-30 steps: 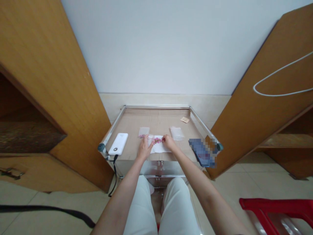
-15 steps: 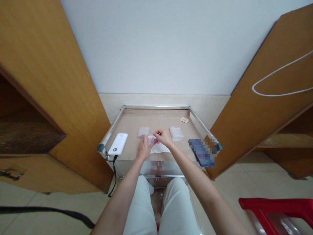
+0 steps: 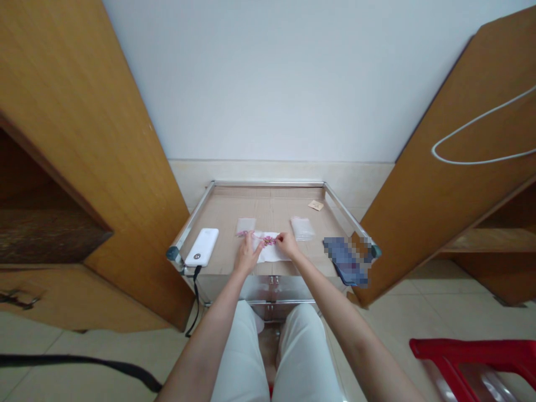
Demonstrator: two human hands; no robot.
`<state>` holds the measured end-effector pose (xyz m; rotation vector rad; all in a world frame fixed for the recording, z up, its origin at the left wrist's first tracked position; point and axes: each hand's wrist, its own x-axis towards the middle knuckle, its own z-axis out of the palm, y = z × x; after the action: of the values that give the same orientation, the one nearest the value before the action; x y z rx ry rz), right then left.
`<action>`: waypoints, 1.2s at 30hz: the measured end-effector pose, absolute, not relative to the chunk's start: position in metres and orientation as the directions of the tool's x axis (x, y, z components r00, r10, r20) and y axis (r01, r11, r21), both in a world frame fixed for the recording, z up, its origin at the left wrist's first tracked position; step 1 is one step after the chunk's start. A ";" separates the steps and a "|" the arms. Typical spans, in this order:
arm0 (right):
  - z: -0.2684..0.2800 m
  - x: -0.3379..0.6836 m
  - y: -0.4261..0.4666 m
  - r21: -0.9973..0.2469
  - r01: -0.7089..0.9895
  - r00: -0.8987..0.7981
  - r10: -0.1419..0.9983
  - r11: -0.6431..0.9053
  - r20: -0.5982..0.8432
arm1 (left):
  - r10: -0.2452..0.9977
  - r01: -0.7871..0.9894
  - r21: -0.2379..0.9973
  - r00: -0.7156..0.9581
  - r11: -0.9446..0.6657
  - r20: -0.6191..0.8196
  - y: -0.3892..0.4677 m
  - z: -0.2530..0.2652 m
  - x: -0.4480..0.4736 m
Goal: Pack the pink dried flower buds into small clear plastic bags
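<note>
A small pink beaded strand (image 3: 269, 240) lies over a white sheet (image 3: 273, 255) near the tray's front edge. At its right end, my right hand (image 3: 288, 245) is closed in a pinch. My left hand (image 3: 247, 258) holds the left side between thumb and fingers, its fingertips partly covering it. Just behind the left fingers is a clear plastic bag (image 3: 245, 224) with more pink pieces at its lower edge. Beyond my right hand sits a stack of clear plastic bags (image 3: 302, 228).
The metal-railed tray table (image 3: 268, 201) stands against the wall. A white power bank (image 3: 203, 245) with a black cable lies left; a blurred dark phone (image 3: 345, 261) lies right. A small tan card (image 3: 315, 205) is at the back. Wooden cabinets flank the table; a red stool (image 3: 473, 349) stands lower right.
My right hand has moved right and slightly down, off the middle of the sheet. The pink strand now shows stretched between both hands. My left hand has hardly moved.
</note>
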<state>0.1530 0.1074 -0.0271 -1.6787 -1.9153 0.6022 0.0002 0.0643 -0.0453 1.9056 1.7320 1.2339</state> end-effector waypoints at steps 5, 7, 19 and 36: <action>-0.031 0.152 0.111 -0.594 0.797 -0.075 0.994 0.104 0.074 | 0.917 0.677 0.698 -0.084 -0.234 0.389 0.065 -0.046 0.000; -0.033 0.152 0.112 -0.592 0.802 -0.048 0.997 0.076 0.064 | 0.917 0.683 0.694 -0.088 -0.228 0.388 0.065 -0.046 0.000; -0.034 0.150 0.111 -0.650 0.758 0.012 0.996 0.051 0.093 | 0.915 0.706 0.669 -0.074 -0.233 0.397 0.062 -0.041 0.001; 0.019 0.120 0.100 -0.919 0.358 -0.141 0.982 0.167 0.124 | 0.918 0.672 0.705 -0.096 -0.226 0.386 0.065 -0.046 0.001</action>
<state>0.1198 0.1005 0.0194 -1.3042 -1.6382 0.9770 0.0012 0.0655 -0.0457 1.8929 1.7443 1.2292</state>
